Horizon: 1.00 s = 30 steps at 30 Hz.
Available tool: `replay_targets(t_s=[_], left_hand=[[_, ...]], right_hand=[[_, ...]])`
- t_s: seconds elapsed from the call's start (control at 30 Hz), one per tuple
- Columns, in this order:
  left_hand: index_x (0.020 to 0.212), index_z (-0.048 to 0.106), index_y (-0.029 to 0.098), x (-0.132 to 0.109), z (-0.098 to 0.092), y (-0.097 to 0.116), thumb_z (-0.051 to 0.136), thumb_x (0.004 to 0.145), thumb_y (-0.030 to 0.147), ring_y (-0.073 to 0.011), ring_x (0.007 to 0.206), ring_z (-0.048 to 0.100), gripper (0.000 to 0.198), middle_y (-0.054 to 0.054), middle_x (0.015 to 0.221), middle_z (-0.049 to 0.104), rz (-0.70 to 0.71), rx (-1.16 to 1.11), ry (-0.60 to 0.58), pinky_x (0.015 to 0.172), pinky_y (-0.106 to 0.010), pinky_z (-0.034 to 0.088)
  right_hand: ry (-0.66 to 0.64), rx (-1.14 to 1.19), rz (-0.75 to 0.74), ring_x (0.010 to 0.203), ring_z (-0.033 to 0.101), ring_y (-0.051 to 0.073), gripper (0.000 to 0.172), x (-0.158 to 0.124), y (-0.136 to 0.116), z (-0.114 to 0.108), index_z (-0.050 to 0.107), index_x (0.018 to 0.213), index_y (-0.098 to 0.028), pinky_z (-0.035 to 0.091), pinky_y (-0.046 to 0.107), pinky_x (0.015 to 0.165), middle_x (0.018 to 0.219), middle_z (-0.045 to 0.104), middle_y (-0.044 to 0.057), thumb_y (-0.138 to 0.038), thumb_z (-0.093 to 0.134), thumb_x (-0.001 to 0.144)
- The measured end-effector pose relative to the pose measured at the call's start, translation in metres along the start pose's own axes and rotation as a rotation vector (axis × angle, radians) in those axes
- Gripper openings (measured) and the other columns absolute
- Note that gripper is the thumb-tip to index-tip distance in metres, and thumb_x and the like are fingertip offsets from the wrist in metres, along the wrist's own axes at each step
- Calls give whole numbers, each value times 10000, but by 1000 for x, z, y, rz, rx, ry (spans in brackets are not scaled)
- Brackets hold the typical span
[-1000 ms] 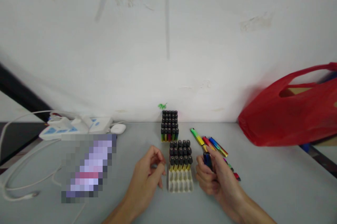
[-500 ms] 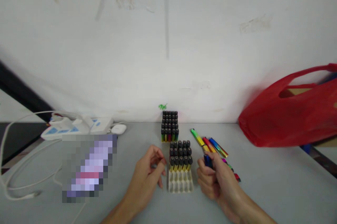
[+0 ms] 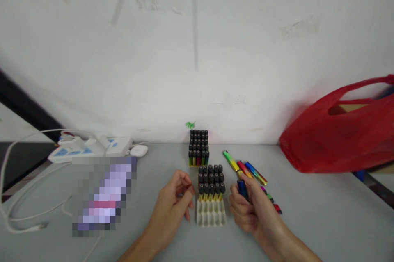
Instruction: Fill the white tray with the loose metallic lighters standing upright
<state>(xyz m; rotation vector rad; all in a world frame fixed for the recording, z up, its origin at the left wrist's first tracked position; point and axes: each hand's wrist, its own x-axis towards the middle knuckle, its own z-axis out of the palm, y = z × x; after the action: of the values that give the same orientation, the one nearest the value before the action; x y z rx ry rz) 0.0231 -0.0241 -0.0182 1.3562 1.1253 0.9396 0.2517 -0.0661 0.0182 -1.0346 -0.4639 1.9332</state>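
Observation:
My right hand (image 3: 250, 208) is closed around a dark blue lighter (image 3: 242, 189), its thumb along the top. Just left of it stands a white slotted tray (image 3: 211, 217), with rows of upright gold lighters (image 3: 211, 192) with black tops in its far part; the near slots are bare. On the tray's left side, my left hand (image 3: 175, 202) rests with loosely bent fingers apart, and nothing shows in it. Behind, a second block of black-topped lighters (image 3: 198, 147) stands close to the wall. Shiny coloured lighters, including a green-yellow one (image 3: 230, 160) and a blue one (image 3: 255, 172), lie beyond my right hand.
A pixelated purple object (image 3: 106, 196) lies on the left of the grey table (image 3: 172, 245). Behind it are a white power strip (image 3: 92, 149), looping white cables and a small white case (image 3: 138, 151). A red bag (image 3: 335, 143) stands at the right, against the white wall (image 3: 246, 69).
My right hand and the dark blue lighter have shifted very slightly left, the lighter a touch more tilted. My left hand and the trays look unchanged.

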Motion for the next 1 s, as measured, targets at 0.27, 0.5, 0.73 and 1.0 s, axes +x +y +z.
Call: replay_targets(t_s=[0.27,0.5,0.73,1.0], left_hand=[[1144,457,259,0,1,0,636,936,359,-155,638,642,292,35,870,636,-7,-35,11,401,-201,530],[1198,442,264,-1,0,-3,640,961,382,-152,621,632,330,48,853,628,-19,-34,11,404,-204,538],[1191,447,265,-2,0,-1,675,949,421,-144,582,627,367,62,821,628,-36,-35,10,410,-203,533],[1188,465,265,-1,0,-1,679,948,418,-151,582,630,357,64,806,627,-20,-42,5,405,-210,537]], right_hand=[[13,-31,16,459,45,37,724,-1,1,-1,299,584,-260,22,218,411,514,164,-141,-750,818,698],[130,-63,-68,473,45,60,646,2,8,-7,322,617,-267,36,224,411,522,138,-140,-740,741,753],[115,-97,-54,491,61,59,719,3,3,-4,371,644,-256,53,219,429,542,169,-138,-855,758,734],[297,-573,-661,587,501,158,477,-6,14,-5,654,1190,-240,401,253,515,705,582,-20,-691,529,1095]])
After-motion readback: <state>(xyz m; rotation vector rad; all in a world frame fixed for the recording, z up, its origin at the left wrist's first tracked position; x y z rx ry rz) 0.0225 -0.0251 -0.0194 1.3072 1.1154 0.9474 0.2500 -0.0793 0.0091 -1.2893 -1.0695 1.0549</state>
